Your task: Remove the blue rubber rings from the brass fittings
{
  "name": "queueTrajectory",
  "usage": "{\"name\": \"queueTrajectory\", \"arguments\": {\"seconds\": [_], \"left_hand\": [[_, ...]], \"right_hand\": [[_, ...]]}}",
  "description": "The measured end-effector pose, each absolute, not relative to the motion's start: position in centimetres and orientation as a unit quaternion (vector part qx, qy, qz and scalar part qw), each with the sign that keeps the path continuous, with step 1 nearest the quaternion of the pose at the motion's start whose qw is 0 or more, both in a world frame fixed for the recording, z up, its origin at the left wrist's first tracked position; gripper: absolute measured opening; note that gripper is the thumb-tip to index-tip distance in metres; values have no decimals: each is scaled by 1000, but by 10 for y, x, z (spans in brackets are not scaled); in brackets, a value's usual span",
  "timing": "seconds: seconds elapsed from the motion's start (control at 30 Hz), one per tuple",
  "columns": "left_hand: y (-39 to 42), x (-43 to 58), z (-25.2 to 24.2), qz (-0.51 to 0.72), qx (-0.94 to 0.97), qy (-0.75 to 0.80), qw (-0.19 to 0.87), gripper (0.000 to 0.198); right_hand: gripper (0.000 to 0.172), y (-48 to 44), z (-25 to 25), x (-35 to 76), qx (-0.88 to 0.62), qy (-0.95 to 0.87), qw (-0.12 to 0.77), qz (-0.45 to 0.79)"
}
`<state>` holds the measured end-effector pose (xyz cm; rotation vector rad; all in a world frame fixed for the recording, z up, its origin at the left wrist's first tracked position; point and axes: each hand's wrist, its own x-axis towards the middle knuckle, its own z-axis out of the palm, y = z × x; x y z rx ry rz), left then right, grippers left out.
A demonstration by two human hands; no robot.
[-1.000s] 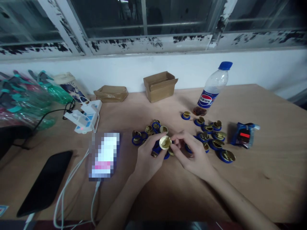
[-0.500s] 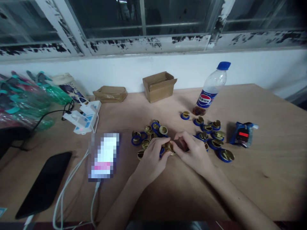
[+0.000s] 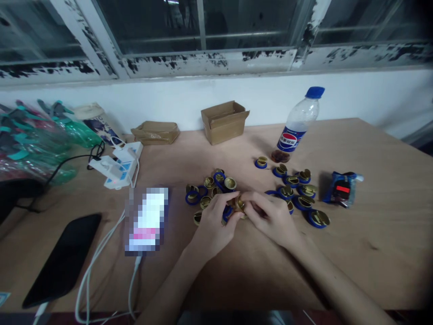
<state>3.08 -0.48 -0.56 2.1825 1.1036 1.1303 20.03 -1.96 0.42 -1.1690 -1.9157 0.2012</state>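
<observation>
My left hand (image 3: 219,221) pinches a small round gold-coloured metal cap (image 3: 240,204) between thumb and fingers. On its other side, my right hand (image 3: 270,212) has closed fingertips on the same cap. Fingers cover part of it. Beside my left hand lies a loose cluster of gold metal caps (image 3: 230,183) and blue rings (image 3: 191,197). To the right of my right hand, several gold caps sit in blue rings, among them a larger-looking one (image 3: 319,218) nearest the front.
A cola bottle (image 3: 293,131) stands behind the ringed caps, with a small plastic-wrapped black item (image 3: 341,189) to the right. Two cardboard boxes (image 3: 224,126) rest near the wall. On the left are a lit phone (image 3: 149,221), a dark phone (image 3: 62,259), cables and a power strip (image 3: 123,169).
My right hand's fingers have drawn in and curled closer around the gold cap, which now shows a different face. My left hand keeps almost the same place.
</observation>
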Motion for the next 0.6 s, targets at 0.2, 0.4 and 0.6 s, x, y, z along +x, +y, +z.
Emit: {"name": "queueTrajectory", "arguments": {"seconds": [0.2,0.4,0.6], "left_hand": [[-3,29,-4,404,790,395,239,40],[-5,32,-4,385,811,359,256,42],[-6,32,-5,376,816,355,259,41]], "right_hand": [[4,-19,15,204,-466,-758,376,260],[17,-16,16,208,-456,-734,357,357],[21,-15,11,209,-449,-696,361,428]]}}
